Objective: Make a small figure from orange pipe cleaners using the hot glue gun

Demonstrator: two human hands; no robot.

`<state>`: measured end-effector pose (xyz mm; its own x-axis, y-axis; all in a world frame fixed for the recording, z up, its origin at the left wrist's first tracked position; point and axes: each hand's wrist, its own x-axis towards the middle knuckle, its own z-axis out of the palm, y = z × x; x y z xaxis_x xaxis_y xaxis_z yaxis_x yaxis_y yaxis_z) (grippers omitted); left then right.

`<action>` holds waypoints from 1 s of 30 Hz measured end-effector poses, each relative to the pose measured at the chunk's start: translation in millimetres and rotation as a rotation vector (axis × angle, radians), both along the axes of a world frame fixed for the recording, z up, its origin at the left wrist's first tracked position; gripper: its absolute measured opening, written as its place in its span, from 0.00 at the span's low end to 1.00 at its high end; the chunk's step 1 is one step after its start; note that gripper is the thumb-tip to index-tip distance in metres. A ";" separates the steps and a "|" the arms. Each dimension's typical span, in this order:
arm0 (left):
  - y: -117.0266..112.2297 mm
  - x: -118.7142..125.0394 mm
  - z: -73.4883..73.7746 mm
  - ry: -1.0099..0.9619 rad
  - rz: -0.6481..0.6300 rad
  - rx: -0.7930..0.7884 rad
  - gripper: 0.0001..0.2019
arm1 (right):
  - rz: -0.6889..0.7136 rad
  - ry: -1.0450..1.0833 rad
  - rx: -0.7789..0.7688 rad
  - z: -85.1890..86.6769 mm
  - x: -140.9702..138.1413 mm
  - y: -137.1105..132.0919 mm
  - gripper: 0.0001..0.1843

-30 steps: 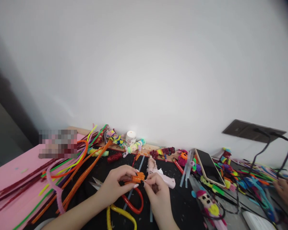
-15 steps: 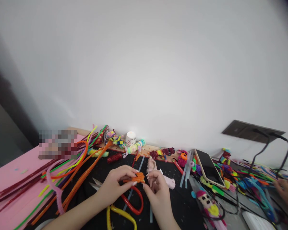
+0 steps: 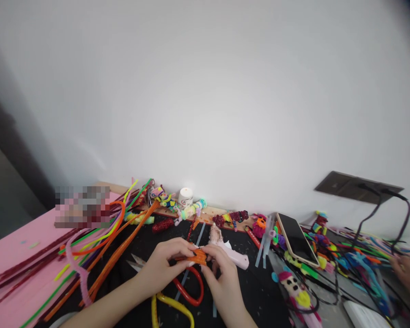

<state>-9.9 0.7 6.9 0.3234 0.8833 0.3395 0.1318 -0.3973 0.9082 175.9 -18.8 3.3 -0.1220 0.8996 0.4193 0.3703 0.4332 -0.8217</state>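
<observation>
Between both hands sits a small orange piece of pipe cleaner, coiled or folded into a ridged bundle (image 3: pixel 200 256). My left hand (image 3: pixel 162 264) pinches it from the left with thumb and fingertips. From the right, my right hand (image 3: pixel 223 273) grips its other end, its fingertips partly covering it. Beneath my hands lie scissors with a red handle loop (image 3: pixel 201 294), a yellow handle loop (image 3: pixel 179 306) and blades (image 3: pixel 135 263) poking out left of my left hand. A pale pink glue gun (image 3: pixel 237 258) with a crusted nozzle rests just behind my right hand.
Long pipe cleaners (image 3: pixel 114 255) spread over the pink surface at left. Finished pipe-cleaner figures (image 3: pixel 164 196) and a white cup-like container (image 3: pixel 186 197) line the wall. At right are a phone (image 3: pixel 298 239), clear glue sticks (image 3: pixel 267 237), cables and another person's hand (image 3: pixel 408 273).
My right hand has shifted slightly up and left, its fingers now closing over the right end of the orange bundle. My left hand stays nearly still.
</observation>
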 end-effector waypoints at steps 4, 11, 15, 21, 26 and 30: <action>1.1 -0.1 -1.1 -0.016 -0.011 -0.009 0.04 | -0.008 0.019 0.066 5.0 -1.8 -0.6 0.11; 1.1 -0.4 -0.6 -0.029 -0.002 -0.034 0.03 | -0.025 0.008 0.092 6.0 -1.7 -0.4 0.07; 3.2 -0.5 0.0 -0.074 -0.025 -0.102 0.03 | -0.018 0.009 0.050 4.3 -1.3 -1.0 0.08; 4.4 -0.2 -1.2 -0.164 -0.043 -0.207 0.04 | 0.011 0.002 -0.015 7.3 -0.5 -1.5 0.10; 1.9 1.5 2.3 -0.204 -0.046 -0.274 0.02 | 0.046 0.026 -0.018 10.0 0.2 -1.7 0.09; 2.4 3.0 4.5 -0.265 -0.056 -0.372 0.03 | 0.059 0.024 -0.025 8.9 -0.3 -1.3 0.08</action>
